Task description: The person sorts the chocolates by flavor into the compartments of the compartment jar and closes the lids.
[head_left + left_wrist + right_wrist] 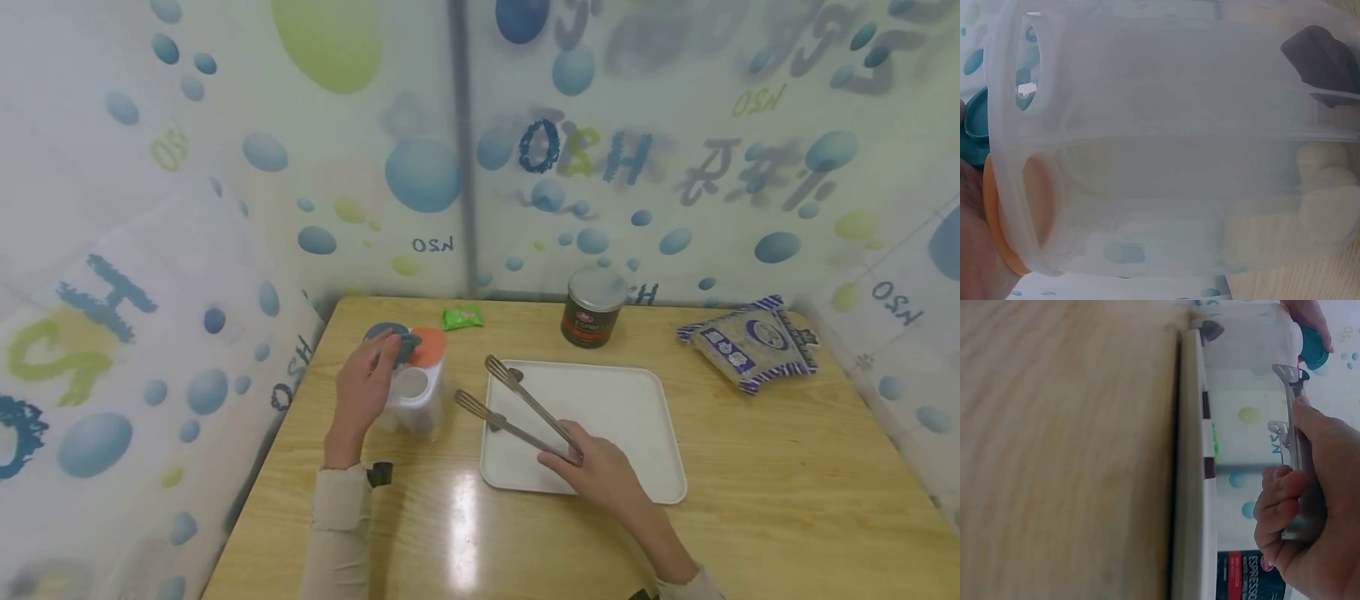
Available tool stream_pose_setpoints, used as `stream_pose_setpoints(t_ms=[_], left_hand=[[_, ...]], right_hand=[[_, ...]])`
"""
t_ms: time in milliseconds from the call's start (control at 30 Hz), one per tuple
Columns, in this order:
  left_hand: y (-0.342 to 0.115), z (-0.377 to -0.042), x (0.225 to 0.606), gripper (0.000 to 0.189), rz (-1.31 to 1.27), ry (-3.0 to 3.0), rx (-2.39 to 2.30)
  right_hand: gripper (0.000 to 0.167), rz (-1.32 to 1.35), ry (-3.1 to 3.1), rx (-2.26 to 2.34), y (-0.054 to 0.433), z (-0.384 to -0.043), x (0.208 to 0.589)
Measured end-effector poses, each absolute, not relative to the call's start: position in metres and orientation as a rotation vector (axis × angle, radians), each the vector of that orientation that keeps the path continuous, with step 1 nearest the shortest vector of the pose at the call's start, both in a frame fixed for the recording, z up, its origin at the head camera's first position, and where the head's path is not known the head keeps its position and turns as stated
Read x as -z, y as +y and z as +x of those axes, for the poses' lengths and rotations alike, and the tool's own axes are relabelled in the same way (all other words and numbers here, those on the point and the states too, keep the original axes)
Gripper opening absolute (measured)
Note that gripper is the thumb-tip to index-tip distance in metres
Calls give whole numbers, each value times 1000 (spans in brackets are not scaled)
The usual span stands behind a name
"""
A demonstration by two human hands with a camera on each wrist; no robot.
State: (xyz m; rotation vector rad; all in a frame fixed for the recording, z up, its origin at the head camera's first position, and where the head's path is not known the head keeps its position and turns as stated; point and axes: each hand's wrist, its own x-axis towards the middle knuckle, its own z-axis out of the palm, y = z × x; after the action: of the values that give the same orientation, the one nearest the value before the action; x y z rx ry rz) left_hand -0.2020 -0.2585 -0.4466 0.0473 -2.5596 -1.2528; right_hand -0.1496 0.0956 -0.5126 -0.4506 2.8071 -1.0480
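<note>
My left hand (363, 387) holds the teal lid (407, 348) of a clear plastic container (423, 417), thumb and fingers at its edge. The container's front compartment (411, 383) has an open round mouth; an orange lid (430, 343) and a dark blue lid (384, 328) cover others. Through its wall, the left wrist view shows dark pieces (1319, 59) and pale rounded pieces (1329, 194). My right hand (600, 471) grips metal tongs (528, 408), their arms spread over the left side of a white tray (607, 417). Two small dark brown pieces (516, 375) lie there below the tongs.
Behind the tray stands a dark espresso tin (590, 321) with a silvery lid. A blue-and-white striped packet (753, 343) lies at the back right, and a small green packet (462, 317) behind the container. Patterned curtains (420, 275) border the wooden table (787, 483).
</note>
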Motion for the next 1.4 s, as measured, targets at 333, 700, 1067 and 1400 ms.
stream_pose_setpoints(t_ms=[333,700,1067,1400], left_hand=[[-258,-202,446,53,53,-2558,1268],[-258,-201,445,57,54,-2569,1276],[-258,-201,445,58,60,-2575,1289],[-258,-201,444,58,51,-2572,1296]], right_hand=[[57,-428,2902,832,118,-144,530],[58,-460,2942,713,129,-142,535],[52,-485,2923,687,132,-144,535],[46,-512,2902,683,132,-146,537]])
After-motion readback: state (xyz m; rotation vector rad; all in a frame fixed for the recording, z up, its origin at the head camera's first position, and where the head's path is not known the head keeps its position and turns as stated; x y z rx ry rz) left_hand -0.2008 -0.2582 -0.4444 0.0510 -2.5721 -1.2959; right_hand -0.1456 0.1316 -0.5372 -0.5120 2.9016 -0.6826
